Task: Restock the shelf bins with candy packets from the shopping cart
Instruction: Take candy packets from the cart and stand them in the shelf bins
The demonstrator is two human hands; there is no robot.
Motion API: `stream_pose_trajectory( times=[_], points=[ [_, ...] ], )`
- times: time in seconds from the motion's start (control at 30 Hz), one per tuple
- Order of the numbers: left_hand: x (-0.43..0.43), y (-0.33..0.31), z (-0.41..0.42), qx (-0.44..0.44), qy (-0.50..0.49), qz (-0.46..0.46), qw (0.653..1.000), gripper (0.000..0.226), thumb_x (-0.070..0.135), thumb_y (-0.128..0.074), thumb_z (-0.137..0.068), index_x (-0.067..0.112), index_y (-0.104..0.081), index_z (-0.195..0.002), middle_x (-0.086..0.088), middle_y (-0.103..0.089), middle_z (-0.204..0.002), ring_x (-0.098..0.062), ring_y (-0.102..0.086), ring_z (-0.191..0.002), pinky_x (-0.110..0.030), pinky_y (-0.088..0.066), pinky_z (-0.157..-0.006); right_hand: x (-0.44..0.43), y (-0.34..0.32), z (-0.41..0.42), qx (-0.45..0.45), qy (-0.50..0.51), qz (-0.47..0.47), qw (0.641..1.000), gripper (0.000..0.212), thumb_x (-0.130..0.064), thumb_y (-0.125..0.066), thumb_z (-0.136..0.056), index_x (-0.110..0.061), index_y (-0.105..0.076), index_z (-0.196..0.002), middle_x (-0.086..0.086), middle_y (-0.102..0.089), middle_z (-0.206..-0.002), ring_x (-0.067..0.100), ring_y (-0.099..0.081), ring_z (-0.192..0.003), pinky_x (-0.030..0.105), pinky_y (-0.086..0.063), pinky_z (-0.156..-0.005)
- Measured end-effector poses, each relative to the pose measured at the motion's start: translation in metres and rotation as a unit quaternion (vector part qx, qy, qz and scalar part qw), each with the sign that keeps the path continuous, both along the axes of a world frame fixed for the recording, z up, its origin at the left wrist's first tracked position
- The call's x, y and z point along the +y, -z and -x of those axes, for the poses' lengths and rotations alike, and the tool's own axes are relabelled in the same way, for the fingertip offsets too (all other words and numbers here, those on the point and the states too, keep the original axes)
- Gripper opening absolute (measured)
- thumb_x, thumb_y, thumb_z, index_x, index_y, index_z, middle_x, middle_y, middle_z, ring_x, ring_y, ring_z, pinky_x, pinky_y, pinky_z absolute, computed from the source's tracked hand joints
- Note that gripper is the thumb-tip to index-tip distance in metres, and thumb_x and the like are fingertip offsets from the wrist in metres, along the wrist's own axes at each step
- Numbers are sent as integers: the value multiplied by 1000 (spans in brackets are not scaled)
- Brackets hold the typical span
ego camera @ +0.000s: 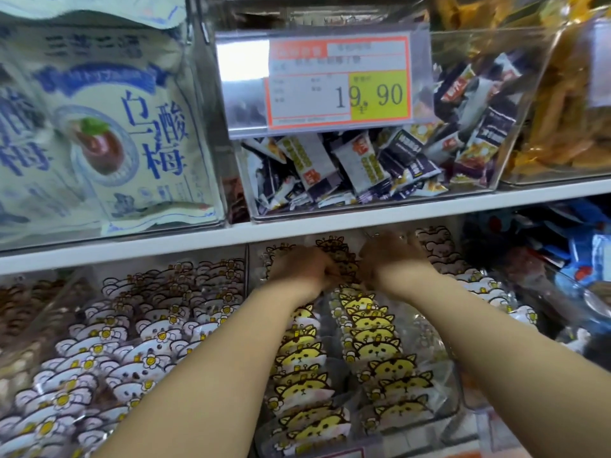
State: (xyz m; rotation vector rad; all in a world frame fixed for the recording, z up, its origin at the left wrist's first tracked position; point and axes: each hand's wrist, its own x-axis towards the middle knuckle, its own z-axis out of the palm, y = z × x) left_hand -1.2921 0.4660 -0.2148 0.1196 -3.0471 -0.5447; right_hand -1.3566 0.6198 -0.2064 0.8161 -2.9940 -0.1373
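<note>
Both my arms reach deep into a clear shelf bin (454,385) on the lower shelf. It holds rows of yellow cat-face candy packets (373,348). My left hand (302,271) and my right hand (388,259) are close together at the back of the bin, under the shelf board. Their fingers are curled around cat-face packets there; the fingertips are hidden and blurred. The shopping cart is out of view.
The neighbouring bin on the left holds white flower-face packets (109,352). The white shelf board (231,233) runs just above my hands. Above it stand a bin of small purple-and-white packets (360,166) with a 19.90 price tag (337,84), and large pale-blue plum bags (109,127).
</note>
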Motion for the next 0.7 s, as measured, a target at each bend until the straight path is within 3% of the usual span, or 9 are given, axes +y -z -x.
stream_pose_trajectory(
  times=[0.07,0.1,0.2,0.27,0.33,0.4,0.5,0.6,0.7],
  points=[
    [-5,1,-1,10,-5,-30,1000,6,33,-68,-92,34,-73,-91,7,-73,-99,-13,-68,-89,-35,-55,-88,-2,-5,-6,29,-11,9,999,13,-32,-61,-86,-22,-65,-94,2,-62,-121,30,-47,-126,59,-21,-114],
    [-8,0,-3,28,-12,-63,998,8,35,-67,-93,37,-70,-85,8,-72,-96,-11,-67,-87,-36,-55,-87,0,-7,-9,43,-20,37,998,15,-37,-62,-88,-26,-66,-97,-1,-61,-122,29,-48,-126,58,-21,-114],
    [-19,-4,-11,68,-35,-123,989,15,44,-58,-96,33,-67,-101,7,-68,-110,-11,-63,-95,-37,-54,-89,5,-5,-14,25,-32,80,996,44,-51,-62,-89,-41,-52,-130,-8,-56,-136,23,-42,-135,56,-16,-117],
    [-24,1,-15,19,-14,-55,998,37,50,-48,-99,34,-59,-130,5,-58,-134,-17,-58,-115,-43,-49,-100,4,-3,-13,8,-31,46,998,41,-37,-57,-96,-44,-49,-136,-7,-57,-137,21,-42,-136,58,-11,-119],
    [-26,7,-17,-45,-1,55,997,45,55,-34,-102,41,-44,-143,4,-32,-158,-25,-39,-140,-55,-33,-113,-3,-4,-5,2,-17,58,998,33,-21,-54,-96,-43,-64,-118,-9,-64,-127,20,-49,-130,59,-6,-120],
    [-23,7,-15,-79,-2,109,991,46,55,-25,-103,44,-37,-146,7,-17,-164,-30,-25,-148,-61,-24,-116,-11,-1,2,23,-3,69,997,24,-19,-54,-94,-36,-71,-96,-9,-70,-108,20,-58,-118,59,-5,-119],
    [-16,-4,-21,-45,-13,83,995,40,46,-32,-105,40,-46,-142,4,-40,-154,-29,-44,-136,-51,-34,-111,-15,2,3,56,-3,44,997,22,-18,-54,-92,-31,-71,-94,-7,-70,-99,20,-61,-111,56,-16,-116],
    [-29,-18,-41,59,-80,57,993,34,38,-40,-105,38,-52,-136,1,-63,-122,-22,-63,-91,-34,-48,-82,-10,-3,-11,110,-30,65,991,36,-14,-52,-92,-33,-66,-119,0,-67,-120,26,-58,-117,46,-37,-108],
    [-53,-19,-56,86,-114,93,985,38,36,-46,-103,33,-49,-141,-5,-61,-134,-28,-60,-116,-44,-46,-104,-27,-7,-32,29,-68,138,988,41,-5,-48,-93,-20,-59,-130,10,-64,-123,31,-64,-104,43,-55,-86]
  ],
)
